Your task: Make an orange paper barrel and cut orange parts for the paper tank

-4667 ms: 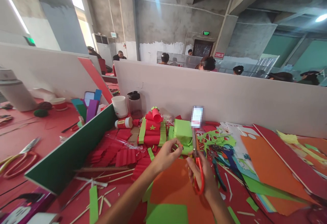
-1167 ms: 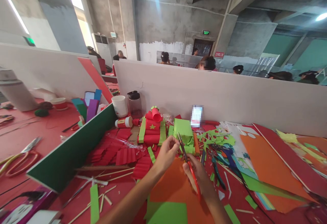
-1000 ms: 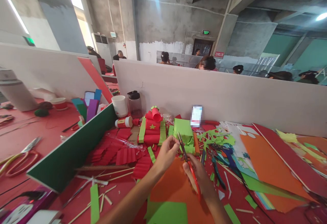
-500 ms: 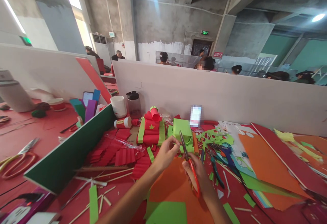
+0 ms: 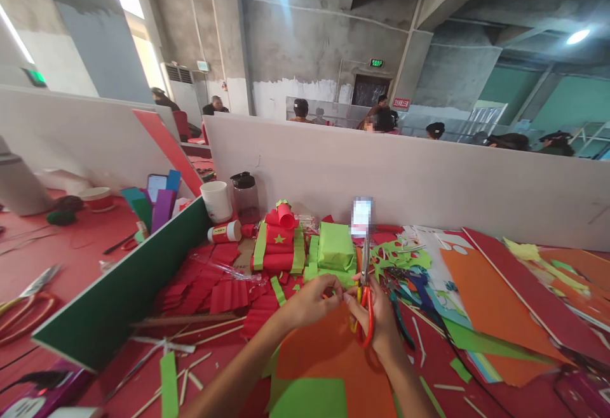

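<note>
My right hand (image 5: 376,319) is closed round the red handles of a pair of scissors (image 5: 365,291), whose blades point up and away from me. My left hand (image 5: 312,300) is closed in a pinch just left of it, fingertips touching something small that I cannot make out. Both hands hover over an orange paper sheet (image 5: 328,357). Right behind them sit a folded green paper block (image 5: 336,246) and a stack of red paper rolls with a yellow star (image 5: 279,243).
Red pleated paper pieces (image 5: 223,291), green strips and thin sticks (image 5: 190,348) litter the red table. A green-edged divider board (image 5: 119,291) stands at left, a white partition (image 5: 405,183) behind. A white cup (image 5: 215,201), a jar (image 5: 244,194) and more scissors (image 5: 407,323) lie nearby. People sit beyond the partition.
The scissors have swung from tilted left to pointing straight up. My hands have come closer together and lower over the orange sheet. The view has shifted slightly left.
</note>
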A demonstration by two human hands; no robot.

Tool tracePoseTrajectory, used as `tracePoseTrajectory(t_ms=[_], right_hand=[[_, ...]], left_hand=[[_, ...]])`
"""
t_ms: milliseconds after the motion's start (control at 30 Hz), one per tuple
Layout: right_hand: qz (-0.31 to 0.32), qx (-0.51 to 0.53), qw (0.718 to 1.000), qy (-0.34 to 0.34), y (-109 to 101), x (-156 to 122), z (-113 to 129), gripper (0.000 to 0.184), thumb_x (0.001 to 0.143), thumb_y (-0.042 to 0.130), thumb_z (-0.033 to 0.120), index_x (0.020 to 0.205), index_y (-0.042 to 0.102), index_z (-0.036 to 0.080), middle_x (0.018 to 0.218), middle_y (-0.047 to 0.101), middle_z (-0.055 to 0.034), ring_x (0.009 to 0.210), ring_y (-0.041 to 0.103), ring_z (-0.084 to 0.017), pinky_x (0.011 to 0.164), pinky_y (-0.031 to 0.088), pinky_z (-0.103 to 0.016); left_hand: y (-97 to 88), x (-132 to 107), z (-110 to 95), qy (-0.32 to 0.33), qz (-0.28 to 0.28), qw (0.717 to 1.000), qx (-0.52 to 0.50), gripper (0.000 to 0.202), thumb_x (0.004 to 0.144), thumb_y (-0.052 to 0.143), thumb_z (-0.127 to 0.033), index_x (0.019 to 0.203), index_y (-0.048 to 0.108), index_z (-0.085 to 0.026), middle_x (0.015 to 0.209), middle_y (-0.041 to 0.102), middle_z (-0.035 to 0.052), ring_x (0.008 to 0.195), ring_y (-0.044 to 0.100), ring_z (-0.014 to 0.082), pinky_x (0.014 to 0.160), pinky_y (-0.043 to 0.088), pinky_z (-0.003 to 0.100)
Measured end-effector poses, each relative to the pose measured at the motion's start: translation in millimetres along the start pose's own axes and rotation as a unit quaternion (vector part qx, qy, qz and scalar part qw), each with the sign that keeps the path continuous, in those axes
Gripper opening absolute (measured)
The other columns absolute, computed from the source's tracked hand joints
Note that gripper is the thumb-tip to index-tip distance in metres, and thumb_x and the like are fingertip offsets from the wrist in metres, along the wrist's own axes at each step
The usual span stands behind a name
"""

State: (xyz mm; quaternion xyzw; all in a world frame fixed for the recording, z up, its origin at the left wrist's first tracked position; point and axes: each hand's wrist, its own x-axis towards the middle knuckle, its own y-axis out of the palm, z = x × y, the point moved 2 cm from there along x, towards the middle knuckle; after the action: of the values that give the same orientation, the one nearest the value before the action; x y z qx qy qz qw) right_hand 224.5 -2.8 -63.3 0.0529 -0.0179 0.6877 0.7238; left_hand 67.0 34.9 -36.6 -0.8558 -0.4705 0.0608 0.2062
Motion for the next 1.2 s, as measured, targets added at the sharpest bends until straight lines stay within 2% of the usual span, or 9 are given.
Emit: tracePoseTrajectory(t_ms=[233, 367, 533, 733, 867, 1033, 1200], right_hand=[[0.016, 0.008, 1.0, 0.011, 2, -1, 1, 0.049, 0.072, 0.075, 0.04, 0.106, 0.044, 0.023, 0.077, 0.062, 0.0033, 0.036, 0.046, -0.007, 0.031, 0.037, -0.02], [0.014, 0.0, 1.0, 0.021, 3, -1, 4, 0.048, 0.073, 0.074, 0.043, 0.105, 0.044, 0.023, 0.075, 0.062, 0.0033, 0.033, 0.043, -0.007, 0.029, 0.035, -0.021], [0.006, -0.002, 1.0, 0.005, 2, -2, 8, 0.046, 0.075, 0.072, 0.044, 0.105, 0.045, 0.023, 0.075, 0.062, 0.0024, 0.035, 0.046, -0.008, 0.031, 0.039, -0.021], [0.0, 0.002, 1.0, 0.005, 1, -2, 4, 0.044, 0.075, 0.072, 0.044, 0.105, 0.047, 0.023, 0.076, 0.062, 0.0025, 0.033, 0.044, -0.008, 0.029, 0.034, -0.022], [0.004, 0.004, 1.0, 0.01, 2, -3, 6, 0.046, 0.075, 0.072, 0.046, 0.107, 0.047, 0.024, 0.077, 0.059, 0.0032, 0.038, 0.046, -0.008, 0.033, 0.034, -0.021], [0.07, -0.026, 0.997, 0.005, 0, -6, 13, 0.052, 0.076, 0.074, 0.048, 0.113, 0.047, 0.023, 0.08, 0.056, 0.002, 0.058, 0.053, -0.013, 0.052, 0.043, -0.023], [0.16, -0.059, 0.985, 0.011, 4, -12, 15, 0.057, 0.077, 0.072, 0.052, 0.12, 0.049, 0.022, 0.082, 0.052, 0.0014, 0.07, 0.049, -0.015, 0.063, 0.039, -0.024]], left_hand=[[-0.9, 0, 0, 0.007, -0.016, 1.0, -0.013, 0.011, 0.08, 0.053, -0.024, 0.079, 0.061, -0.017, 0.08, 0.064, 0.004, 0.075, 0.057, 0.0179, 0.066, 0.044, 0.026], [0.3, 0, -1, 0.015, -0.019, 0.999, -0.037, 0.009, 0.079, 0.052, -0.021, 0.078, 0.06, -0.018, 0.081, 0.064, 0.0034, 0.075, 0.057, 0.0173, 0.066, 0.044, 0.025], [-0.3, -1, -2, 0.019, -0.019, 0.999, -0.047, 0.009, 0.08, 0.052, -0.021, 0.081, 0.06, -0.018, 0.081, 0.062, 0.0027, 0.074, 0.056, 0.0164, 0.065, 0.043, 0.024], [-0.1, -1, -4, 0.024, -0.018, 0.997, -0.068, 0.009, 0.078, 0.052, -0.019, 0.08, 0.06, -0.018, 0.079, 0.061, 0.0022, 0.073, 0.053, 0.0153, 0.064, 0.041, 0.023], [-0.6, 2, -2, 0.018, -0.024, 0.995, -0.092, 0.008, 0.078, 0.054, -0.021, 0.078, 0.06, -0.017, 0.075, 0.06, 0.0017, 0.07, 0.052, 0.0145, 0.062, 0.04, 0.023], [-10.2, 6, 2, -0.003, -0.093, 0.986, -0.136, 0.012, 0.079, 0.056, -0.027, 0.076, 0.059, -0.016, 0.076, 0.06, 0.0014, 0.068, 0.054, 0.0144, 0.063, 0.041, 0.024], [-19.7, 8, 5, -0.01, -0.165, 0.972, -0.167, 0.014, 0.077, 0.057, -0.031, 0.074, 0.056, -0.017, 0.076, 0.06, 0.0004, 0.07, 0.055, 0.0144, 0.063, 0.042, 0.023]])
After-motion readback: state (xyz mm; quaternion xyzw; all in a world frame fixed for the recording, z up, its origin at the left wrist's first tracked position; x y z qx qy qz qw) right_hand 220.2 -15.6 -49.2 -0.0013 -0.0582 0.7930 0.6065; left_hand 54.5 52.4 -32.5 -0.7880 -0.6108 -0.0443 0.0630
